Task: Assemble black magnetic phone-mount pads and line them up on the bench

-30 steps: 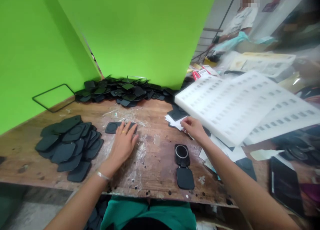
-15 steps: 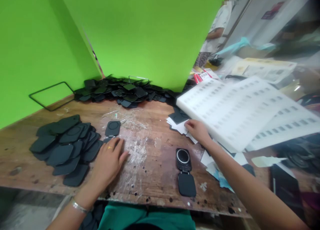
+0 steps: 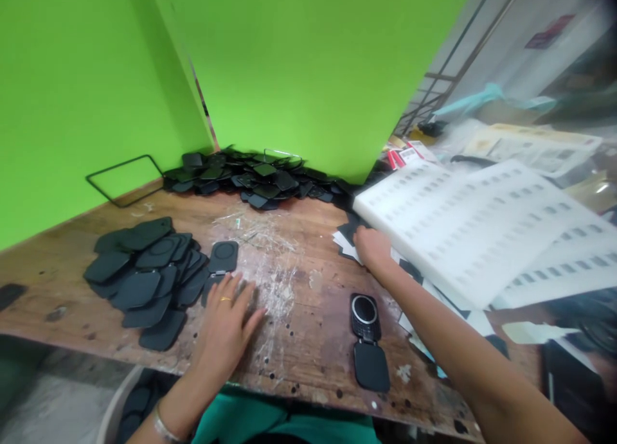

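Observation:
My left hand (image 3: pixel 222 328) is open with its fingers spread, resting low over the wooden table (image 3: pixel 308 238). Its fingertips reach the lower part of a hinged black folding pad (image 3: pixel 223 256), whose upper square bears a ring mark. Beside it lies a heap of similar black pads (image 3: pixel 139 290). My right hand (image 3: pixel 372 246) is closed at a pile of black and white sheets (image 3: pixel 345 243); whatever its fingers pinch is hidden. Nearer the front edge, a folding charger (image 3: pixel 365 310) lies unfolded, showing a silver ring on its upper half and a plain lower square.
White foam trays with slots (image 3: pixel 448 225) lean at the right, beside loose papers. A long heap of black pieces (image 3: pixel 260 177) lines the green wall (image 3: pixel 308 65). A black rectangular frame (image 3: pixel 126 180) leans at left. Below the table edge stands a bin (image 3: pixel 116 399) of black pieces.
My right hand has shifted slightly over the sheets, fingers further in among the dark ones. The left hand has drawn back a little from the folding pad. The view has turned slightly left.

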`<state>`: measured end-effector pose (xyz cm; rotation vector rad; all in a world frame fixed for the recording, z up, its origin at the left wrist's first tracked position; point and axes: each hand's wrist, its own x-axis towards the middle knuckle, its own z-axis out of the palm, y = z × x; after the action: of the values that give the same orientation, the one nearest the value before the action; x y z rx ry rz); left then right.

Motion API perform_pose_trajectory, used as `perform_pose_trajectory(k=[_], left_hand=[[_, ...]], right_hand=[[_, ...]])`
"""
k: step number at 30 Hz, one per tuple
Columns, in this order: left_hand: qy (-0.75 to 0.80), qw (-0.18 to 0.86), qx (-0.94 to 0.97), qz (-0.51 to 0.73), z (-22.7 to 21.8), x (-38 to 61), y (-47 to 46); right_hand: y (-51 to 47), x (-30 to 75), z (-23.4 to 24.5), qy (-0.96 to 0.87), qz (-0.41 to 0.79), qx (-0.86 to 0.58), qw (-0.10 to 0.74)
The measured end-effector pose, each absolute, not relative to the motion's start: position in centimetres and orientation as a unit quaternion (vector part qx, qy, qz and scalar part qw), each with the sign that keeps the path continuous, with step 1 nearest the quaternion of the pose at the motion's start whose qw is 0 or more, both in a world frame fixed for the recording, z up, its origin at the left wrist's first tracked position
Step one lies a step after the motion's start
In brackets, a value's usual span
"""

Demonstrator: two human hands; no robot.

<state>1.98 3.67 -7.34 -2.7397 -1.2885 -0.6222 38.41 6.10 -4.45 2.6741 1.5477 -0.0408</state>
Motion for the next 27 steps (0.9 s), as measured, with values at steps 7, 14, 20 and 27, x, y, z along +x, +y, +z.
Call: perform_pose_trajectory(k=[7, 14, 20, 27], left_hand=[[-0.406, -0.077, -0.888, -0.200, -8.3, 3.9, 0.3], [-0.414, -0.082, -0.883, -0.206, -8.0, 4.1, -0.4], [-0.420, -0.078, -0.882, -0.197, -8.0, 4.2, -0.6], [-0.415, -0.079, -0.882, -0.208, -8.1, 4.1, -0.3]], right_hand=[[5.6, 37.9, -4.5, 0.522, -0.002, 0.851, 0.063], [5.4, 38.0, -4.4, 0.545, 0.016, 0.836, 0.057], [4.6, 39.5, -5.0, 0.603, -0.009, 0.797, 0.000], [4.2, 40.7, -5.8, 0.626, -0.015, 0.778, -0.045]])
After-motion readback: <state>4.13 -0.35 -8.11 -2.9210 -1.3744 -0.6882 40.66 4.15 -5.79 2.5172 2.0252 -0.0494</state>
